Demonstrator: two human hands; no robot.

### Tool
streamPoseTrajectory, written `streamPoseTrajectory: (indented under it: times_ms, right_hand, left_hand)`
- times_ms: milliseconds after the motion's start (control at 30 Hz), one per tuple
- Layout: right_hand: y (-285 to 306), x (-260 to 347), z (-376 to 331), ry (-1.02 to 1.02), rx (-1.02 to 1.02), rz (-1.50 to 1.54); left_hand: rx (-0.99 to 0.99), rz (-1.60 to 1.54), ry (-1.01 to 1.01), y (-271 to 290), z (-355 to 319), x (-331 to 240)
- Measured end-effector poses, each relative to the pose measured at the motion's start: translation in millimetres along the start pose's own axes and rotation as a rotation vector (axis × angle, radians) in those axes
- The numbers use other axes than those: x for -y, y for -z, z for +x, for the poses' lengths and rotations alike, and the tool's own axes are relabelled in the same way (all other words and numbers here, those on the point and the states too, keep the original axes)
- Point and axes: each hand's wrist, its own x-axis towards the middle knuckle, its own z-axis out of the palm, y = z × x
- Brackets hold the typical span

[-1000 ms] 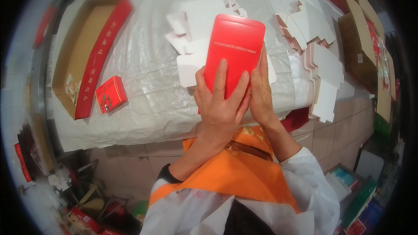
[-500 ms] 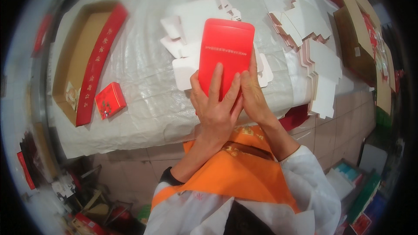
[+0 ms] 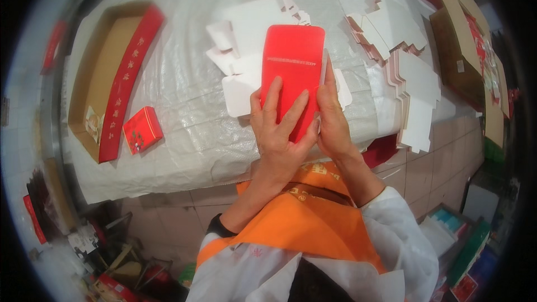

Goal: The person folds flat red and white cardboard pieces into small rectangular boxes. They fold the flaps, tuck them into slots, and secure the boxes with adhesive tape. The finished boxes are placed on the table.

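Observation:
Between my hands, just above the table, is a red flat-faced cardboard box (image 3: 293,50) with a pale printed line across it and a rounded top flap. My left hand (image 3: 277,117) grips it from the left, fingers spread over its lower face. On the right edge, my right hand (image 3: 334,120) holds the box's side, where a pale strip of its white inner board shows. Beneath and behind lie white die-cut cardboard blanks (image 3: 251,19), partly covered by the box and hands. The fingers under the box are hidden.
A long brown tray with a red side wall (image 3: 131,72) lies left, with a small red folded box (image 3: 142,130) beside it. Stacked blanks (image 3: 417,86) reach the table's right edge. Open brown cartons (image 3: 456,45) stand farther right.
The red box has shifted slightly right, and its top flap looks flatter against the face. More of its pale right side shows; my right hand has turned a little along that edge.

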Motion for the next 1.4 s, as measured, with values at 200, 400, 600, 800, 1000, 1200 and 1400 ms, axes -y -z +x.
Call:
streamPoseTrajectory:
  times_ms: [200,400,600,800,1000,1200,1400]
  right_hand:
    - [-0.7,0.6,-1.0,0.064,-0.007,-0.114]
    - [0.6,1.0,-2.3,0.062,-0.018,-0.127]
    - [-0.7,0.2,-2.1,0.071,-0.043,-0.172]
    - [2.6,-1.8,-2.1,0.064,-0.054,-0.206]
    - [1.0,-2.1,-4.4,0.089,-0.066,-0.237]
    - [2.0,-1.7,-3.5,0.099,-0.076,-0.273]
    - [2.8,-5.7,-3.5,0.103,-0.089,-0.218]
  left_hand:
    - [-0.023,-0.017,-0.014,-1.2,-1.3,2.3]
    - [-0.046,-0.057,0.004,-2.4,-1.3,3.8]
    - [-0.038,-0.03,-0.002,-2.8,-2.4,3.5]
    - [-0.035,-0.019,0.003,-1.9,-2.4,1.5]
    - [-0.038,-0.089,0.047,-2.8,-3.3,3.4]
    - [-0.008,0.027,-0.022,-2.0,-4.6,0.3]
    - [0.06,0.084,-0.058,-1.4,-7.6,-1.7]
